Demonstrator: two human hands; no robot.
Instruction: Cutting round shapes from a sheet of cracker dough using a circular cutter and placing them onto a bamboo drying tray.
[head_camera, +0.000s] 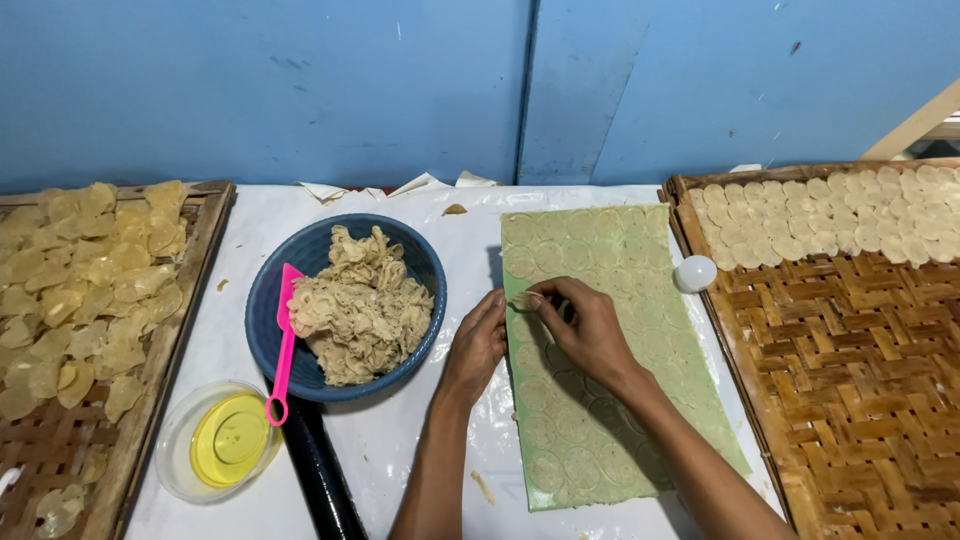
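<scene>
At six o'clock, a person's left hand (478, 345) rests fingers together on the near edge of a green dough sheet (600, 400) scored with circles, holding nothing, while the right hand (585, 325) pinches thumb and forefinger shut on a small dough round (522, 298) at the sheet's edge. Toward nine o'clock sit a blue bowl (262, 310) of dough scraps with a pink spatula (284, 340); at two o'clock, a woven tray (850, 370) carries cut rounds.

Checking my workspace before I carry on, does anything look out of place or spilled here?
Mostly tidy. A small white round object sits loose between the green dough sheet and the right woven tray, and a few dough scraps lie on the white table cover.
</scene>
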